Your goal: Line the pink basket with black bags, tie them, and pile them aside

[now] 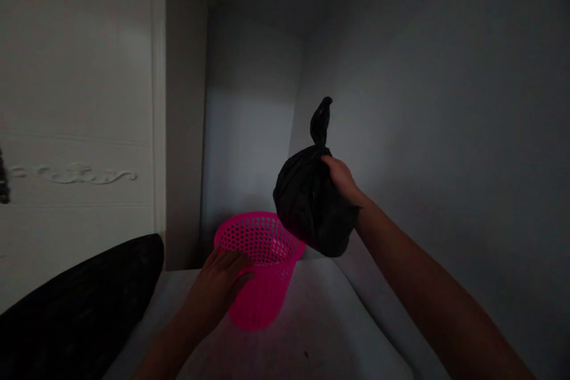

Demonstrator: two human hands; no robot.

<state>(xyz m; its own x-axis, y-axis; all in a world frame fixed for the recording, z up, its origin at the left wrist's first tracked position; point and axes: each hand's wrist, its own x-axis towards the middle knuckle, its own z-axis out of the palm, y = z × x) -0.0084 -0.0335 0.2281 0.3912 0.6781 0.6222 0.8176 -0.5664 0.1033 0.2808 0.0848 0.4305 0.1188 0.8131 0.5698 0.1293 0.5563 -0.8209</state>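
Note:
A black plastic bag (307,199), bunched up with a twisted end pointing upward, hangs from my right hand (342,178), whose fingers are closed on it near its neck. Below and to the left of the bag stands a bright pink basket (260,297) with a perforated wall and an open top. My left hand (227,273) lies against the near left side of the basket's rim, fingers spread and reaching over the edge. The black bag overlaps the right part of the rim in view.
A large black object (84,303) fills the lower left. The basket stands on a pale surface (312,332). Behind on the left is a white panel with raised ornament (80,175); a grey wall (423,130) rises on the right.

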